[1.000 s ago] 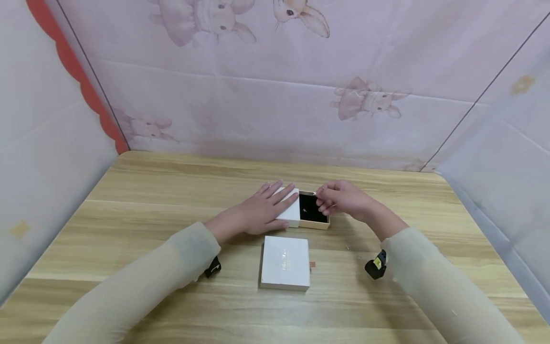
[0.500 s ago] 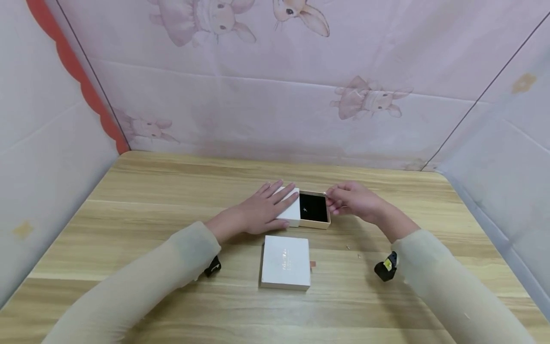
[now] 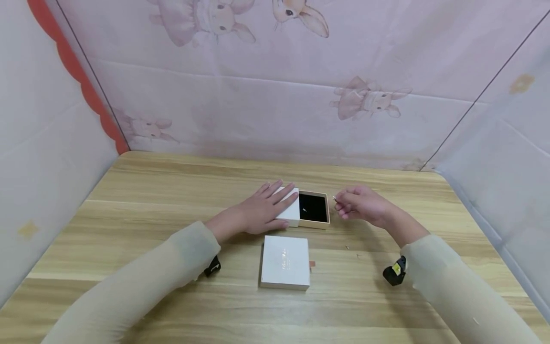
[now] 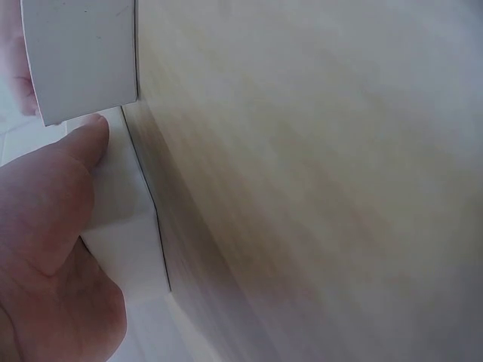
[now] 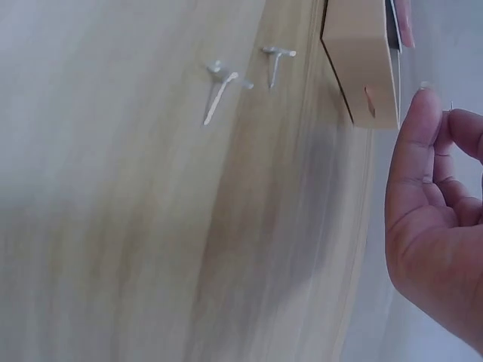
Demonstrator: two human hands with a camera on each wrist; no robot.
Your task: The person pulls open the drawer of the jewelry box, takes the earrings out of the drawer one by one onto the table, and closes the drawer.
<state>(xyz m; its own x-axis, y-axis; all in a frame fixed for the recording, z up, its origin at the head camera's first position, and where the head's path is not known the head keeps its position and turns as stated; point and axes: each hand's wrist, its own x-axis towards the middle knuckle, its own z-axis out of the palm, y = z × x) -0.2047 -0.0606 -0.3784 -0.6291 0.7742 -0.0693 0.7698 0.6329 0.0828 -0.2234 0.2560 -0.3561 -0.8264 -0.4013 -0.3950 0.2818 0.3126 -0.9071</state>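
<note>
My left hand point(image 3: 267, 210) lies spread flat over the white sleeve point(image 3: 293, 213) of a small jewelry box. Out of its right side sticks the drawer point(image 3: 315, 225), lined with a black pad point(image 3: 314, 203) that bears a tiny silvery earring point(image 3: 304, 209). Just right of the drawer, my right hand point(image 3: 363, 205) pinches a small shiny stud earring point(image 3: 334, 198) between thumb and forefinger; the fingers mostly hide it in the right wrist view. Below that hand, two small stud earrings point(image 5: 220, 96) rest on the wooden table.
A second white box point(image 3: 285, 260) with gold lettering and a pinkish pull tab point(image 3: 312, 263) sits on the table point(image 3: 172, 186) nearer to me. Behind the table hangs a pink wall cloth point(image 3: 275, 114) printed with rabbits.
My right hand has moved right, from over the drawer to outside its right end, with the stud earring in its fingertips. My left hand has stayed on the sleeve.
</note>
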